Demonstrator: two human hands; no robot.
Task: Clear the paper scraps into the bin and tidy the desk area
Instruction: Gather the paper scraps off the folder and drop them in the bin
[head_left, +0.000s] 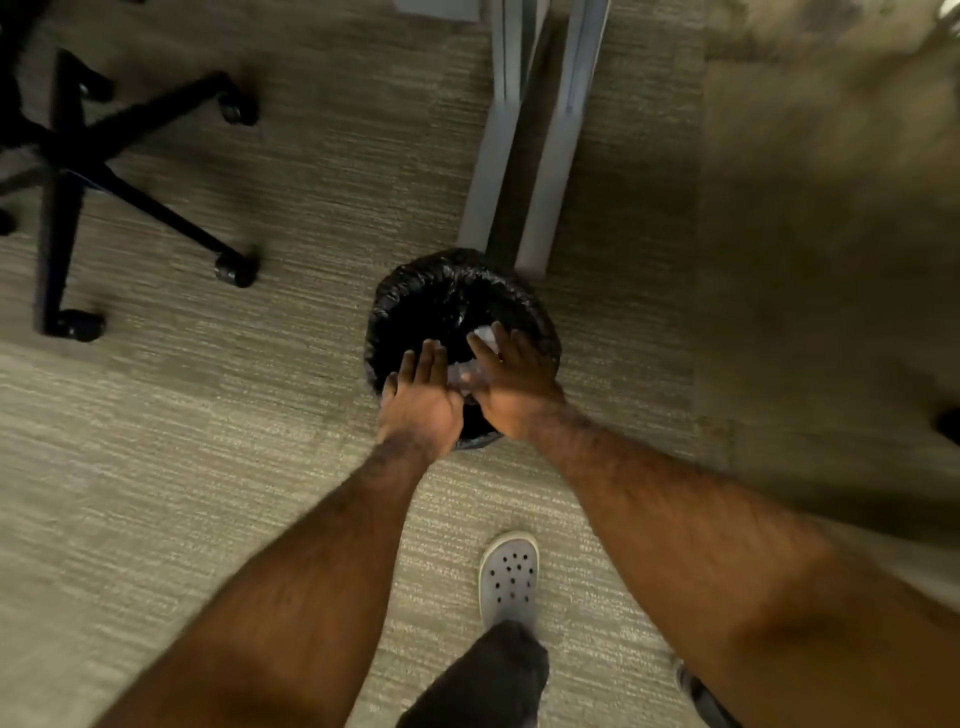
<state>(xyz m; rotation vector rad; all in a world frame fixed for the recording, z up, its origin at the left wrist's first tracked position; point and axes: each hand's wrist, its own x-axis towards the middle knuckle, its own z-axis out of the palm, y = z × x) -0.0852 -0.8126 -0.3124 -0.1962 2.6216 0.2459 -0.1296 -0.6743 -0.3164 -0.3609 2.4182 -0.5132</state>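
Observation:
A round bin (441, 296) lined with a black bag stands on the carpet below me. Both my hands hover over its near side. My left hand (421, 397) is flat, fingers stretched out and pointing away. My right hand (511, 387) is also spread, palm down. White paper scraps (467, 371) show between and under the two hands, pressed between them above the bin's mouth. How much paper is hidden under the right hand I cannot tell.
Grey metal desk legs (519, 156) run up from just behind the bin. A black office chair base (78, 171) with castors stands at the left. My foot in a grey perforated clog (509, 577) is on the carpet near the bin.

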